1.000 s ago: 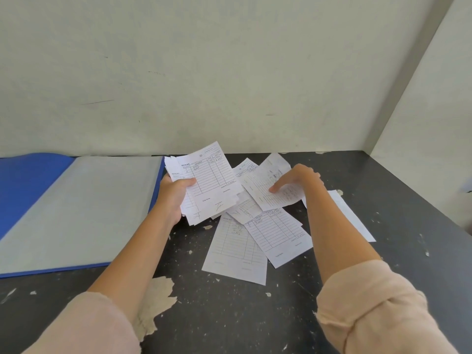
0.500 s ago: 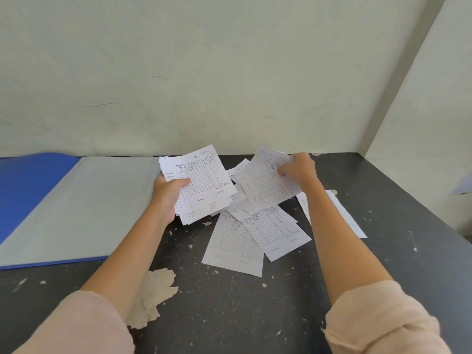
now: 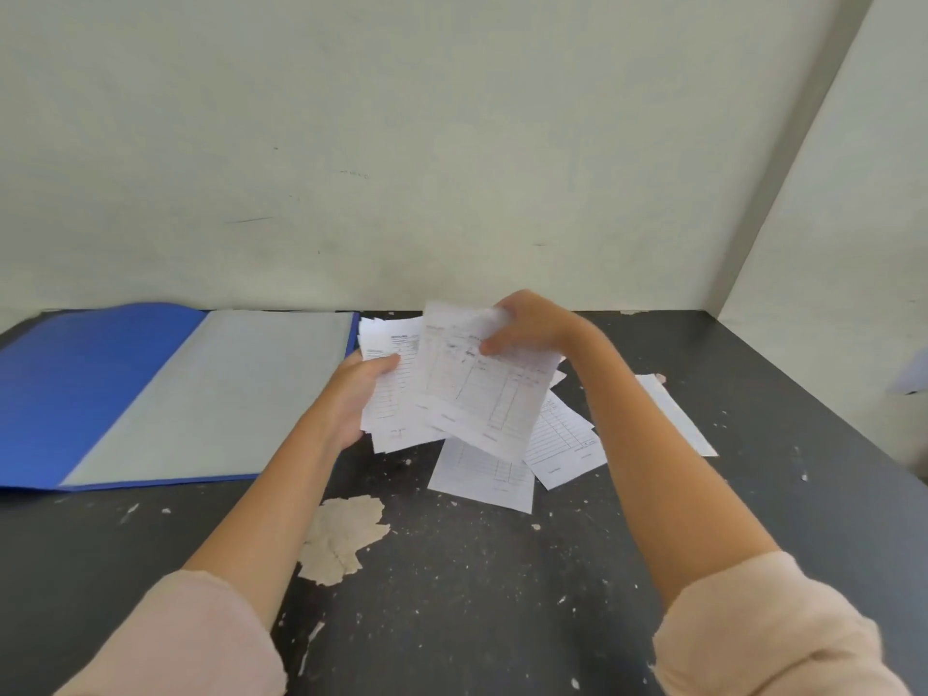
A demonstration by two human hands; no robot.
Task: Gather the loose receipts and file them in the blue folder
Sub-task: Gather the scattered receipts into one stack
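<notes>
Right hand [image 3: 528, 328]: is pinching the far corner of one printed receipt [image 3: 477, 394] between thumb and curled fingers, holding it lifted off the surface and overlapping the gathered stack. Left hand [image 3: 357, 396]: is gripping that stack of receipts [image 3: 390, 344], thumb lying across its face, fingers hidden beneath. Lifted receipt: is hanging with its long axis running from far to near, the near end leaning a little rightward; the header end is pointing away from the person, printed face up. Loose receipts [image 3: 484, 477]: at least three are lying on the dark surface [image 3: 502, 605], two overlapping just under the lifted one, a lone sheet [image 3: 678, 414] lying apart to the right. Blue folder [image 3: 100, 389]: is lying open and flat at the left, its pale inner leaf [image 3: 241, 389] facing up, its right edge just beside the stack. Step in hand, as judged: gathering, roughly midway; filing is not yet begun. The next move is calling for laying the pinched receipt squarely onto the stack, header ends matching, then reaching for the remaining ones, the thin paper likely needing a fingertip slid under an edge.
</notes>
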